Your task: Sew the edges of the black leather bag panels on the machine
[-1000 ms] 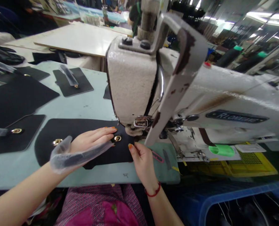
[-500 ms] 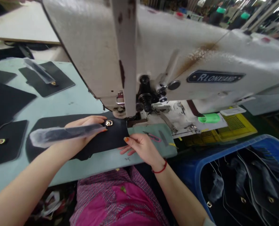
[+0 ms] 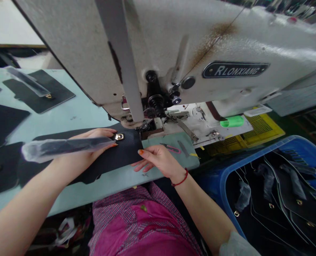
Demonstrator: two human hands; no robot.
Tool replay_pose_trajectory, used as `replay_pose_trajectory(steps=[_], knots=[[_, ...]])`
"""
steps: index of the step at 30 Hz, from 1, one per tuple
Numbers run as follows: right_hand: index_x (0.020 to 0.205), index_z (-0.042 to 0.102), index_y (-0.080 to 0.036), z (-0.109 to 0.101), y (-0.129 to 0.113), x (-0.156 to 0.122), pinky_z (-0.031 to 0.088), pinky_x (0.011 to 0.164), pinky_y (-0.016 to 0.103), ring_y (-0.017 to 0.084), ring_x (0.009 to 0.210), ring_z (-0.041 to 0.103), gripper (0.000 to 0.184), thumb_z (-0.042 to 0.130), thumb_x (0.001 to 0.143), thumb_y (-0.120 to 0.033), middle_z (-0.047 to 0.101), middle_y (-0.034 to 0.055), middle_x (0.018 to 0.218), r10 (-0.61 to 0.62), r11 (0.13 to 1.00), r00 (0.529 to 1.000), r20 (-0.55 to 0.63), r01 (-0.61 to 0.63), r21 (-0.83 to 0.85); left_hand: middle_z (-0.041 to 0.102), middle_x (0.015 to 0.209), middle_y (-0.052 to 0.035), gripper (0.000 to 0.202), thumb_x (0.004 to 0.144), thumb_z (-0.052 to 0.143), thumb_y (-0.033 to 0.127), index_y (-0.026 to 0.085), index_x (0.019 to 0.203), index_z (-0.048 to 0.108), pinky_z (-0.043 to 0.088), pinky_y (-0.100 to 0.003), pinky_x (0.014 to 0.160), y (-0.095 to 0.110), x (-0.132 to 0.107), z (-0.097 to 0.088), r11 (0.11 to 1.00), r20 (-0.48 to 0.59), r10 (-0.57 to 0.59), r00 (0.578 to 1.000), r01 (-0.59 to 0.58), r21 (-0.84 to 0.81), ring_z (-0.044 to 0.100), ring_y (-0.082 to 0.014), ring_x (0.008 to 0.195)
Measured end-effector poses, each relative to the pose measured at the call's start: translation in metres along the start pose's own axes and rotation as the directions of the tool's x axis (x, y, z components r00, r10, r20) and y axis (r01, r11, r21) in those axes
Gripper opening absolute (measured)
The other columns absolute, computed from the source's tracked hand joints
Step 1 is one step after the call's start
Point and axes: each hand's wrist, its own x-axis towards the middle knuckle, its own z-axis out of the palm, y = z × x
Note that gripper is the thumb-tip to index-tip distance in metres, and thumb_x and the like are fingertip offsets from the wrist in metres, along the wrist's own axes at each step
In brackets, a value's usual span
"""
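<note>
A black leather piece [image 3: 122,154] with a gold clasp [image 3: 119,137] lies on the pale green table [image 3: 75,113], its right end under the foot of a white sewing machine [image 3: 174,53]. My left hand [image 3: 90,147] lies flat on the piece, fingers stretched toward the clasp. A clear plastic-wrapped strap [image 3: 64,147] rests across that hand. My right hand [image 3: 155,160] sits at the piece's right edge, thumb on the leather and fingers curled at its edge.
More black leather pieces with clasps [image 3: 38,92] lie at the left. Pink snips [image 3: 171,148] rest on the table by the machine. A blue bin [image 3: 270,185] of black pieces stands at the lower right, a yellow tray [image 3: 264,131] behind it.
My head has come closer and lower, so the machine fills more of the view and the blue bin shows. My right hand shifted from the needle area to the piece's right edge.
</note>
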Motion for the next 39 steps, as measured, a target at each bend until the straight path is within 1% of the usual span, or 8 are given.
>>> replay_pose_trajectory(steps=[7,14,18,23,27,32,36,39], knots=[[0.077,0.063,-0.014,-0.001,0.004,0.002,0.052,0.052,0.015,0.013,0.069,0.074,0.036,0.065,0.086,-0.050,0.076,0.0078,0.082,-0.024,1.000,1.000,0.008,0.024,0.001,0.069,0.113,-0.0041,0.035,0.087,0.052,0.049,0.025,0.110,0.066,0.048,-0.033,0.095,-0.005,0.000,0.000,1.000,-0.009,0.027,1.000,-0.027,0.000,0.065,-0.0231,0.101],[0.078,0.061,-0.015,0.001,0.008,0.001,0.052,0.054,0.018,0.016,0.070,0.074,0.040,0.062,0.086,-0.055,0.076,0.0069,0.078,-0.083,0.994,0.996,-0.043,0.079,-0.078,0.069,0.119,-0.0054,0.036,0.091,0.052,0.048,0.020,0.110,0.066,0.049,-0.035,0.096,0.002,-0.001,-0.002,0.997,0.024,0.031,0.999,-0.033,0.071,0.064,-0.0217,0.106],[0.077,0.061,-0.016,0.004,0.017,0.003,0.053,0.057,0.019,0.016,0.069,0.074,0.039,0.059,0.088,-0.054,0.076,0.0076,0.079,-0.136,0.982,0.985,-0.109,0.119,-0.150,0.066,0.127,-0.0065,0.037,0.095,0.049,0.046,0.018,0.112,0.064,0.049,-0.035,0.099,0.002,-0.004,-0.002,0.976,0.025,0.145,0.989,-0.147,0.163,0.063,-0.0196,0.111],[0.072,0.059,-0.017,0.007,0.029,0.006,0.055,0.062,0.024,0.018,0.071,0.074,0.038,0.058,0.089,-0.051,0.076,0.0073,0.077,-0.209,0.970,0.963,-0.170,0.182,-0.164,0.064,0.130,-0.0128,0.029,0.096,0.052,0.028,0.009,0.115,0.063,0.043,-0.034,0.108,-0.010,-0.007,0.003,0.910,0.051,0.303,0.952,-0.305,0.280,0.057,-0.0211,0.123],[0.073,0.061,-0.018,0.006,0.030,0.007,0.057,0.063,0.026,0.020,0.068,0.074,0.036,0.059,0.090,-0.049,0.075,0.0056,0.074,-0.209,0.972,0.964,-0.166,0.186,-0.144,0.064,0.130,-0.0143,0.031,0.094,0.056,0.025,0.007,0.118,0.062,0.039,-0.035,0.110,-0.015,-0.007,0.002,0.843,0.083,0.393,0.916,-0.395,0.365,0.057,-0.0226,0.123],[0.070,0.059,-0.017,0.005,0.030,0.008,0.056,0.060,0.025,0.019,0.063,0.073,0.037,0.060,0.089,-0.049,0.074,0.0059,0.070,-0.195,0.978,0.971,-0.141,0.181,-0.108,0.066,0.127,-0.0108,0.027,0.096,0.052,0.027,0.010,0.113,0.065,0.041,-0.031,0.106,-0.008,-0.006,-0.003,0.846,0.108,0.357,0.928,-0.370,0.383,0.058,-0.0203,0.119],[0.071,0.058,-0.016,0.004,0.029,0.008,0.056,0.060,0.024,0.018,0.062,0.073,0.039,0.061,0.088,-0.051,0.074,0.0074,0.069,-0.181,0.981,0.973,-0.145,0.169,-0.092,0.068,0.118,-0.0118,0.029,0.096,0.052,0.028,0.008,0.113,0.065,0.044,-0.032,0.101,-0.006,-0.005,-0.002,0.832,0.097,0.383,0.919,-0.389,0.396,0.061,-0.0206,0.111],[0.071,0.059,-0.016,0.004,0.028,0.008,0.056,0.059,0.023,0.018,0.062,0.073,0.040,0.061,0.087,-0.052,0.074,0.0080,0.069,-0.171,0.983,0.975,-0.141,0.160,-0.086,0.070,0.114,-0.0098,0.031,0.098,0.047,0.029,0.010,0.113,0.066,0.046,-0.032,0.098,-0.004,-0.003,-0.001,0.825,0.099,0.368,0.924,-0.374,0.423,0.062,-0.0199,0.107]])
